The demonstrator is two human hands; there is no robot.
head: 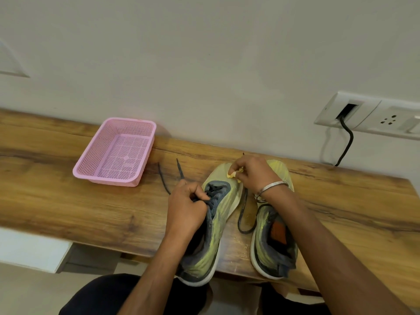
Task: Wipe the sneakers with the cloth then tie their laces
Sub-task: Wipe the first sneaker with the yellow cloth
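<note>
Right hand (252, 173) pinches a mostly hidden yellow cloth (234, 173); left hand (186, 205) grips the laces (211, 196).

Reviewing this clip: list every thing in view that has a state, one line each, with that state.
left sneaker: upright on the table, laces untied, gripped at the tongue
right sneaker: upright, laces loose on the table
cloth: bunched, pressed to the left sneaker's toe
left hand: grips the left sneaker
right hand: pinches the cloth
pink basket: upright, nothing inside
wall socket: black cable plugged in
</note>
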